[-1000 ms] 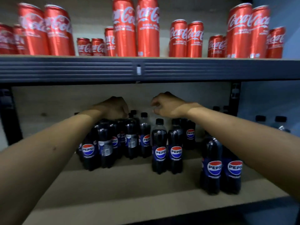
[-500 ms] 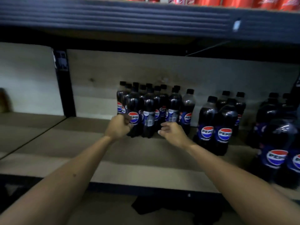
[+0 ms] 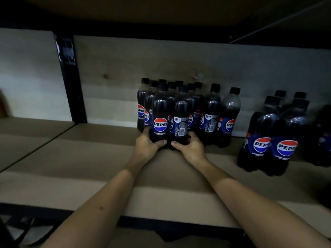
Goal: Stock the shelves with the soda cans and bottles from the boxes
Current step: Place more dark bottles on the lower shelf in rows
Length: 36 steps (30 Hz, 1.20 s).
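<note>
Fingers [image 3: 162, 142] gripping front Pepsi bottles [image 3: 161, 120], more bottles [image 3: 270, 138] well right

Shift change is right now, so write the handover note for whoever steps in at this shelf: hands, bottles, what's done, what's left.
Left hand: curled round the base of the front-left Pepsi bottle, logo facing out.
Right hand: curled round the base of the front-right bottle, barcode side facing out.
Both bottles stand upright at the front of the main Pepsi cluster on the wooden shelf.
A second group of bottles stands further right.
Done: these bottles are shelved.
Left: release the two front bottles, maybe turn the right one logo-out. The boxes are out of view, so remaining stock cannot be judged.
</note>
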{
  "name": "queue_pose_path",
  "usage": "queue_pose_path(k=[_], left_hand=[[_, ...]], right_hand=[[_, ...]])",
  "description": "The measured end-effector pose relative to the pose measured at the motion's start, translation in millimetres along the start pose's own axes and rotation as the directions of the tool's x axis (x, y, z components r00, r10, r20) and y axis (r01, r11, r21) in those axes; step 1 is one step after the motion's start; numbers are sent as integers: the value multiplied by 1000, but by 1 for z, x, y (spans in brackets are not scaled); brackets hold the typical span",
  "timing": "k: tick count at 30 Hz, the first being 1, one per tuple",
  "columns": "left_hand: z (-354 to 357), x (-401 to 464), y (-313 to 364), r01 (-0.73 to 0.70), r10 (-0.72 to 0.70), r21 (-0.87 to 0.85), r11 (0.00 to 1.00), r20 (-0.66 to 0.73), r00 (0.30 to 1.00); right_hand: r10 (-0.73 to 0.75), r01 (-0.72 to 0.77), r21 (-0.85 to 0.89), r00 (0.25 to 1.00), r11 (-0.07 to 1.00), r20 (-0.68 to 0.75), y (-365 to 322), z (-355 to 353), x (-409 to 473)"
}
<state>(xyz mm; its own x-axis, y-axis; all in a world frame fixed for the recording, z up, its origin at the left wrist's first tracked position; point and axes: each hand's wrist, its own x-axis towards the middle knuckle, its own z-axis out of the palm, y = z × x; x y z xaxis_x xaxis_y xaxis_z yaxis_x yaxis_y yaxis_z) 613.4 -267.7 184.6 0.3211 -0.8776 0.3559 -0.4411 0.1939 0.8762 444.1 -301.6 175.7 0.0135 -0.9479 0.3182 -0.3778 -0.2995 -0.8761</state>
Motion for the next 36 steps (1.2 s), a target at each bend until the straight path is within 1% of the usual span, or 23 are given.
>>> queue_pose_path(k=[2,6,8,11,15,18,21,25,29,31,36], left_hand=[[-1,-2,-1,5,-5,-8,1000,4,1000],[-6,-11,0,-16,16,-20,1000,-8,1000],[-14,-20,-2,-14,13,-38,999,-13,1000],[-33,-37,-4,10,-11,-68,998,-19,1000],[-76,-63,-9,83,-90,-119,989,-49,995],[-121,-83,-19,102,-109,-71,992,-94,990],[-169,-100,-31,106,-100,27,994,-174,980],[-226,-125,-41,168,-153,39,985,-260,953],[-268,-141,-48,203,-170,65,977,-339,925],[-282,-145,-50,227,-174,99,969,-378,909],[-299,-140,-55,246,-160,170,954,-402,901]], right_hand=[[-9,9,4,1000,1000,-10,1,-1,-1],[-45,45,-12,999,999,27,0,-6,-9],[-76,77,-9,994,997,73,-4,-6,-18],[-108,100,58,983,993,151,-11,0,-37],[-160,131,126,951,983,265,-35,21,-68],[-170,111,182,922,977,348,-57,50,-93],[-169,70,241,892,968,420,-78,84,-115],[-181,51,260,844,964,505,-107,132,-142],[-219,91,255,817,963,533,-134,171,-161],[-232,107,257,818,961,527,-143,187,-166],[-257,155,230,812,961,523,-154,208,-168]])
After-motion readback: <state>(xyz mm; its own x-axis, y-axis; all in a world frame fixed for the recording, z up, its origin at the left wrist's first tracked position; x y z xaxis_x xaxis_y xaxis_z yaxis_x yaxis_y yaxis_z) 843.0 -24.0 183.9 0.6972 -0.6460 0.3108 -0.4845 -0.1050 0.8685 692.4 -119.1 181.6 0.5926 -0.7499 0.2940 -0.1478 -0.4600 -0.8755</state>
